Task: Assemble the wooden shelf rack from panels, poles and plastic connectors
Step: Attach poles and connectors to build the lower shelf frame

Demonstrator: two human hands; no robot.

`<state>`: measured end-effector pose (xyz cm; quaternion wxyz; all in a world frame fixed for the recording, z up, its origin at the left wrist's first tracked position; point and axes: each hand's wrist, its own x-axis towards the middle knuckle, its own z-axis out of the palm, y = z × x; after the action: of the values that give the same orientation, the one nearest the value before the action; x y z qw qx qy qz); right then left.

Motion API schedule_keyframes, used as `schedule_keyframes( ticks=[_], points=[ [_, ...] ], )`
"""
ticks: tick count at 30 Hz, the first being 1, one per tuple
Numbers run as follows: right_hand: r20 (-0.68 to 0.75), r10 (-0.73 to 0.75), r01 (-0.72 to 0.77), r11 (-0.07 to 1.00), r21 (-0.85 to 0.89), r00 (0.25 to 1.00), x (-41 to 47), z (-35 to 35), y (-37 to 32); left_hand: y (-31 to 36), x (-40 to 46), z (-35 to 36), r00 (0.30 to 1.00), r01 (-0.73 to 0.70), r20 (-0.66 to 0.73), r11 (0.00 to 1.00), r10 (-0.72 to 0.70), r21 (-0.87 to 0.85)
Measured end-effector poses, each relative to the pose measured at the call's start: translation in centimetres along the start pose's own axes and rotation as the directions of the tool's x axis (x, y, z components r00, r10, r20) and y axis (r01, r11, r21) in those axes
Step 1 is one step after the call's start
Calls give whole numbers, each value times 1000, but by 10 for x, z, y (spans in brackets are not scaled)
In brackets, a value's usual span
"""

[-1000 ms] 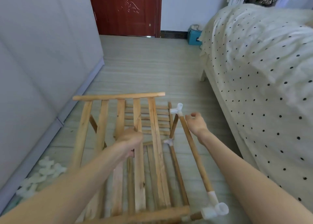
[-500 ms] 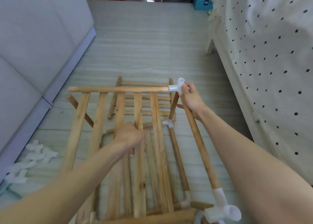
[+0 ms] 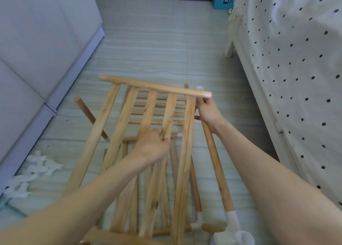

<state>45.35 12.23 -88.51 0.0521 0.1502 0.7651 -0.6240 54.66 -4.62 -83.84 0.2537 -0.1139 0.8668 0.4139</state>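
Observation:
A slatted wooden panel (image 3: 118,128) is held up off the floor, its far rail (image 3: 153,86) tilted down to the right. My left hand (image 3: 152,146) grips one of its middle slats. My right hand (image 3: 208,111) grips a wooden pole (image 3: 215,163) near its top, beside the panel's right edge. The pole's lower end sits in a white plastic connector (image 3: 234,226). Another white connector (image 3: 199,88) peeks out behind the rail's right end. A second slatted panel (image 3: 159,113) lies on the floor beneath.
Loose white connectors (image 3: 35,170) lie on the floor at the left, by a grey cabinet (image 3: 37,41). A bed with a dotted cover (image 3: 296,59) runs along the right. A loose pole (image 3: 90,118) lies under the panel. A blue box (image 3: 223,0) stands far back.
The panel's far rail has swung so its right end dips and covers the pole's top connector. My right hand has slid slightly down the pole. The camera has tilted further down.

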Motion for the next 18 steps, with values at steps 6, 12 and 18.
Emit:
schedule_keyframes(
  ticks=[6,12,18],
  points=[
    [-3,-6,6,998,70,1000,-5,-8,4,0,2,-6,998,55,-12,986,-57,-159],
    [-12,-10,11,997,78,1000,-7,-4,-1,-10,0,-14,990,142,-1,980,-144,-142],
    [-31,-2,5,997,76,1000,-9,-2,-1,-11,3,-13,989,145,19,983,-144,-112]
  ],
)
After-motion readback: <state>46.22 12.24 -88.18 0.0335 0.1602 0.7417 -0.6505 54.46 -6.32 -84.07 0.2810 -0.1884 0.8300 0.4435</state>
